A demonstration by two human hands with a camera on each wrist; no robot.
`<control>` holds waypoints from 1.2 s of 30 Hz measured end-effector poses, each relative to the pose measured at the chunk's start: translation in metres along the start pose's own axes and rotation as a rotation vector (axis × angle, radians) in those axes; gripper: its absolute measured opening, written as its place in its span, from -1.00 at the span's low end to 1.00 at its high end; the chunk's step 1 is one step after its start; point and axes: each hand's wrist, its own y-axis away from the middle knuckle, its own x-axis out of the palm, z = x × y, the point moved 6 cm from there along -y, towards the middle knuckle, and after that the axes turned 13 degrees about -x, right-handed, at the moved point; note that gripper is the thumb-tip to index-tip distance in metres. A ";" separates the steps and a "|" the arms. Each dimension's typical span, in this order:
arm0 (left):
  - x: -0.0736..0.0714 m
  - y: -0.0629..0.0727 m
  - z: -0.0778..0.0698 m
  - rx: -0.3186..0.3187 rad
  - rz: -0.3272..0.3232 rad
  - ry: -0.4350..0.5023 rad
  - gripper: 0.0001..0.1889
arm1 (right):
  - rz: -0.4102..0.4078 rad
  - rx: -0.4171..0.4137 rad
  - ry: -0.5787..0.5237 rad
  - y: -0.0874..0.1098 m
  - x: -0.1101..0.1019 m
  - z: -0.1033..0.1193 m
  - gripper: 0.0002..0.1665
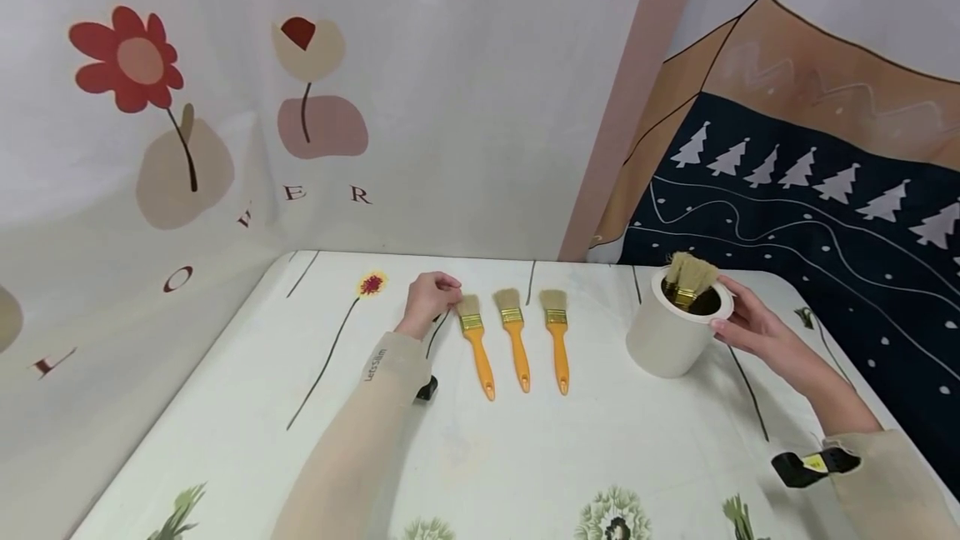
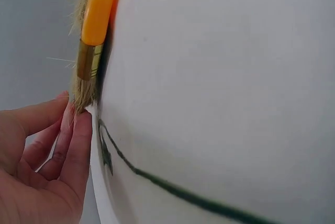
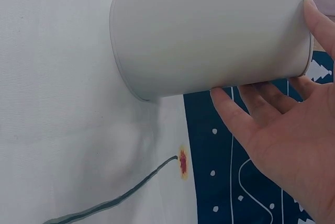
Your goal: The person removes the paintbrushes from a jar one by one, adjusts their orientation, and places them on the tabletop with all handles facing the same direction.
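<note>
Left hand pinches the left brush by its bristles; it lies on the table beside two others. Right hand grips the can containing bristle-up brushes, apparently two.

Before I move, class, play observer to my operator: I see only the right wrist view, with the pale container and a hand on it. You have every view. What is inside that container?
Observer: In the head view, at least one brush sits in the container, bristles up; I can't be sure of the count.
Operator: Is anything else being touched?
Observer: Yes, the left hand has its fingertips at the bristles of the leftmost brush on the table.
Operator: What lies next to that one?
Observer: Two more orange-handled brushes lie to its right in the head view.
</note>
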 end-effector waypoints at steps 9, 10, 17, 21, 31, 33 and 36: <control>-0.009 -0.001 -0.007 0.041 -0.031 0.036 -0.86 | -0.002 -0.048 -0.007 0.000 -0.001 0.000 -0.11; -0.009 0.000 -0.008 0.041 -0.030 0.046 -0.86 | -0.002 -0.046 -0.008 0.000 -0.001 0.000 -0.11; -0.008 0.005 -0.019 0.053 -0.006 0.097 -0.85 | -0.002 -0.035 -0.004 0.001 0.000 0.000 -0.10; -0.007 0.008 -0.025 0.073 0.001 0.104 -0.84 | -0.002 -0.033 -0.004 0.002 0.000 0.000 -0.10; 0.001 0.015 -0.041 0.120 0.001 0.137 -0.82 | -0.002 -0.020 0.000 0.001 0.000 0.000 -0.10; 0.004 0.016 -0.043 0.125 0.002 0.144 -0.82 | -0.002 -0.026 -0.006 0.001 0.000 0.001 -0.10; 0.007 0.019 -0.047 0.126 0.012 0.155 -0.82 | -0.001 -0.032 -0.014 0.001 0.000 0.001 -0.10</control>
